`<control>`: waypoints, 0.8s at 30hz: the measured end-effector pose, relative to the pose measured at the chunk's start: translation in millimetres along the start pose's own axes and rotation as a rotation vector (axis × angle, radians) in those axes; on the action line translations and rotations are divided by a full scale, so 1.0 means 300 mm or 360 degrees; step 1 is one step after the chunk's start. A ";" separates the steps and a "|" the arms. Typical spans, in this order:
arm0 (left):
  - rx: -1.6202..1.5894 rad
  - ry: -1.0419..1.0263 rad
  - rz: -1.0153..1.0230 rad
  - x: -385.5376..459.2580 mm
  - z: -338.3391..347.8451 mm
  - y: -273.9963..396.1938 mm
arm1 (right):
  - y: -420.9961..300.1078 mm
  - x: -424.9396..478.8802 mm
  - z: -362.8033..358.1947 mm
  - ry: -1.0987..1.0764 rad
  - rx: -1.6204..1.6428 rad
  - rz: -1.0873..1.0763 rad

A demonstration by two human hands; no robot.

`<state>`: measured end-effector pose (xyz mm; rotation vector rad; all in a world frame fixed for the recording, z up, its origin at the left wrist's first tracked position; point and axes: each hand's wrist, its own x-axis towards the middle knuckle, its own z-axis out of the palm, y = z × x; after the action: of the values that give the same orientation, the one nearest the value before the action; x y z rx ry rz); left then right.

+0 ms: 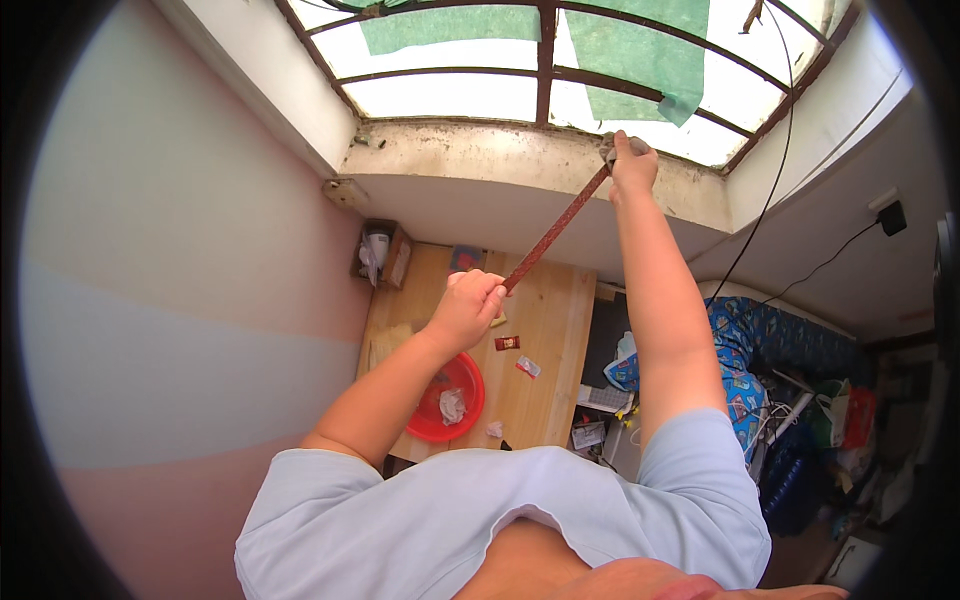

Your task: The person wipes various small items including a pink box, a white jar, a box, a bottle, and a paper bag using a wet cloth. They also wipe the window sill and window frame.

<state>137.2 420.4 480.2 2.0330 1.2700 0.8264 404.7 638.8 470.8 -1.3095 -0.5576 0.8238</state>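
Observation:
A long, flat reddish-brown bar (556,230) with a worn surface slants up from my left hand to my right, in front of the window ledge. My left hand (474,300) is closed around its lower end, above the wooden table. At the upper end my right hand (634,166) grips a greyish, dirty-looking cloth (609,152) against the bar. Whether the cloth wraps fully around the bar is hidden by the fingers. Just behind my right hand lies the stained white window ledge (480,154), marked with dark specks.
A red plastic basin (471,420) holding a crumpled white wad stands on the wooden table (544,322), near small wrappers (507,343). Left of the ledge sits a cardboard box (401,262). Barred window (546,60) above; a black cable (776,161) hangs at right, over blue patterned fabric (739,360).

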 end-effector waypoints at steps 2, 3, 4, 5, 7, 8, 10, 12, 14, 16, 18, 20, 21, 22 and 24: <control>0.0041 -0.0028 -0.0019 -0.049 -0.006 -0.022 | 0.032 0.062 -0.037 -0.0006 -0.0107 -0.0054; 0.0068 -0.0034 -0.0037 -0.084 -0.012 -0.039 | 0.020 0.085 -0.065 0.0067 -0.0183 -0.0060; 0.0037 -0.0017 -0.0109 -0.125 -0.018 -0.062 | -0.005 0.095 -0.092 0.0141 -0.0256 -0.0058; 0.0007 0.0001 -0.0182 -0.168 -0.021 -0.091 | -0.013 0.109 -0.117 0.0213 -0.0329 -0.0056; -0.0131 0.0005 -0.0314 -0.219 -0.018 -0.118 | 0.020 0.161 -0.202 0.0150 -0.0597 -0.0234; -0.0229 0.0002 -0.0385 -0.236 -0.017 -0.125 | 0.047 0.180 -0.227 0.0115 -0.0731 -0.0326; -0.0360 0.0029 -0.0455 -0.255 -0.006 -0.141 | 0.081 0.138 -0.226 -0.0086 -0.1171 -0.0518; -0.0438 0.0062 -0.0434 -0.255 0.016 -0.146 | 0.113 0.105 -0.214 -0.0264 -0.1544 -0.0814; -0.0294 0.0109 -0.0313 -0.234 0.026 -0.134 | 0.131 0.081 -0.219 -0.0134 -0.1970 -0.1011; -0.0202 0.0167 -0.0226 -0.201 0.033 -0.127 | 0.079 0.026 -0.198 -0.0042 -0.2002 -0.1230; -0.0159 0.0227 -0.0152 -0.158 0.043 -0.121 | 0.030 -0.040 -0.191 -0.0153 -0.1758 -0.1171; -0.0120 0.0271 0.0071 -0.085 0.044 -0.103 | 0.020 -0.126 -0.170 -0.0790 -0.0890 -0.0766; -0.0091 0.0304 0.0141 -0.067 0.047 -0.098 | -0.105 -0.245 -0.136 -0.1205 -0.0593 0.0127; -0.0136 0.0283 0.0202 -0.025 0.053 -0.091 | -0.124 -0.272 -0.153 -0.1403 -0.0297 0.0380; -0.0127 0.0298 0.0354 0.054 0.061 -0.061 | -0.217 -0.332 -0.149 -0.1409 -0.0072 0.0348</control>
<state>146.8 439.0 458.0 2.0965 1.1002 1.1756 392.1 529.6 534.8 -1.0074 -1.1366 1.5928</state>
